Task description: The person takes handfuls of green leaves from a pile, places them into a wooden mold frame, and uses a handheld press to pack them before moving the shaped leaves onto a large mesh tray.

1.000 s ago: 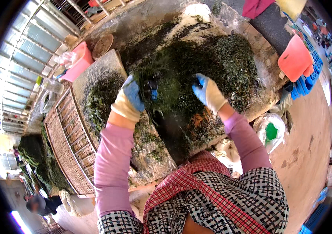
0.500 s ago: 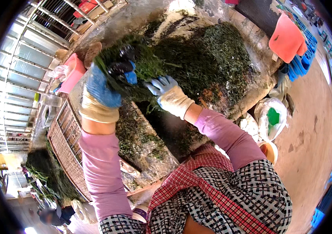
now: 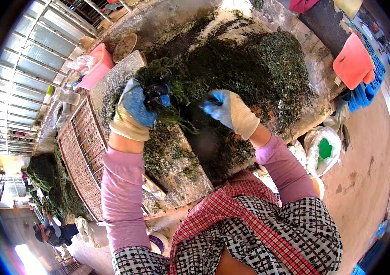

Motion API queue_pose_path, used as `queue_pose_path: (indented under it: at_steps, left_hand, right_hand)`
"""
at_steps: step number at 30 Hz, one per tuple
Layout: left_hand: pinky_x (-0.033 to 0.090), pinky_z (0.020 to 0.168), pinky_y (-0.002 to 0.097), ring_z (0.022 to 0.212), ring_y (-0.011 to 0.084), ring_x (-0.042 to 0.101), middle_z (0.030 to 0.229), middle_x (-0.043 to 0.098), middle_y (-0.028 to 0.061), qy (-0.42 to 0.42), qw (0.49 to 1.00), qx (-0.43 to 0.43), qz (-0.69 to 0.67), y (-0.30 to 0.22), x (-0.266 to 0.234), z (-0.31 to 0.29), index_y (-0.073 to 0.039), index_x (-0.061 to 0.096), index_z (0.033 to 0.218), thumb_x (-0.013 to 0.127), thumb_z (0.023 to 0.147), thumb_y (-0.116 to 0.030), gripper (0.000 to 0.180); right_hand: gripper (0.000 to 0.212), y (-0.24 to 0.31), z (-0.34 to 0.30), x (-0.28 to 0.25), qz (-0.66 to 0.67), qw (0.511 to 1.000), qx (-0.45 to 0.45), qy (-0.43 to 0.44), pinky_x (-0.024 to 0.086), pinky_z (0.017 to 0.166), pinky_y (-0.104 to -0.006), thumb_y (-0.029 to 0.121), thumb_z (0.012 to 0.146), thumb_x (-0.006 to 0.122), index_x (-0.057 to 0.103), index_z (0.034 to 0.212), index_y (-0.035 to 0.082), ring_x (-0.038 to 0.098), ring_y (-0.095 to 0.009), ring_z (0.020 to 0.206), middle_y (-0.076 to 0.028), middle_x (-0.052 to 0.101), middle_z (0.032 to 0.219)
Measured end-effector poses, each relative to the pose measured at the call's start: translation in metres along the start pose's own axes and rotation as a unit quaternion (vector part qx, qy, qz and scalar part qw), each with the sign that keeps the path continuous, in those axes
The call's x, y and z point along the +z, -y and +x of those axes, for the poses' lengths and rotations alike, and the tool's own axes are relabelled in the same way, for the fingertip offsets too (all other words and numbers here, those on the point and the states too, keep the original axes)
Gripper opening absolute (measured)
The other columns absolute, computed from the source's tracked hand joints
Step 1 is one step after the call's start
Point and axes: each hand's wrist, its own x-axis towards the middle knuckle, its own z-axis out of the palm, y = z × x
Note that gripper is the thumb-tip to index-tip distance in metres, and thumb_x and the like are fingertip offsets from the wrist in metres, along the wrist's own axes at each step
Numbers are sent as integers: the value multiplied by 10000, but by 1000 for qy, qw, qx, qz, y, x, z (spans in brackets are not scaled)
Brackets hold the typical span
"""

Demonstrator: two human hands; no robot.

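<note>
My left hand (image 3: 136, 107), in a blue-and-cream glove with black coverings on the fingers, is closed around a bunch of dark green, seaweed-like strands (image 3: 175, 118). Loose ends of the bunch hang to the right of the fingers. To its right, my right hand (image 3: 231, 111) wears a similar glove. Its fingers are curled in and pressed together; whether anything small is in them I cannot make out. Beyond and beneath both hands spreads a large pile of dark green plant matter (image 3: 238, 68). Green scraps lie over the stone slab (image 3: 183, 176) in front of me.
Left of the slab leans a woven rack (image 3: 78, 158), with a pink basin (image 3: 101, 64) farther back. More green strands (image 3: 60, 188) lie at the far left, near another person (image 3: 53, 233). On the right are blue crates (image 3: 364, 91), an orange-pink sheet (image 3: 353, 64) and a white bag (image 3: 316, 149).
My right hand has drawn away from the bunch toward the right, and its fingers have curled in. My left hand has come slightly nearer, still gripping the strands. The view has shifted a little.
</note>
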Motion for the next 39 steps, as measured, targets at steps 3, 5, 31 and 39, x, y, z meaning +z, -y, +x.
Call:
queue_pose_path:
  at_steps: [3, 5, 31, 39]
  left_hand:
    - [503, 570, 280, 717, 132, 570, 1004, 624, 89, 68, 936, 99, 331, 3, -40, 5, -43, 563, 1261, 464, 1025, -232, 318]
    - [498, 568, 282, 724, 133, 569, 1011, 620, 83, 65, 995, -11, 76, -1, -31, 11, -42, 555, 1263, 439, 1034, -217, 311]
    - [484, 533, 246, 644, 114, 613, 875, 689, 54, -15, 980, -120, 156, -32, -48, -93, -30, 606, 1253, 505, 1000, -140, 294]
    - [511, 937, 296, 1085, 161, 625, 1233, 664, 99, 290, 913, -216, 187, 15, -106, -68, 54, 584, 1299, 670, 899, -116, 443]
  right_hand:
    - [304, 67, -8, 37, 285, 955, -55, 60, 514, 684, -314, 180, 900, 686, 637, 1132, -11, 585, -98, 765, -71, 706, 871]
    - [346, 64, -12, 50, 264, 954, -18, 143, 515, 688, -331, 183, 906, 676, 618, 1183, -16, 583, -111, 755, -65, 705, 861]
    - [458, -114, 48, -62, -577, 778, 202, 143, 569, 909, -395, 79, 959, 524, 526, 1412, 147, 692, -263, 1024, -115, 705, 1104]
    - [356, 1, 57, -28, -244, 970, -4, 9, 554, 905, -399, 253, 935, 670, 613, 1266, 134, 703, -271, 989, -125, 714, 1093]
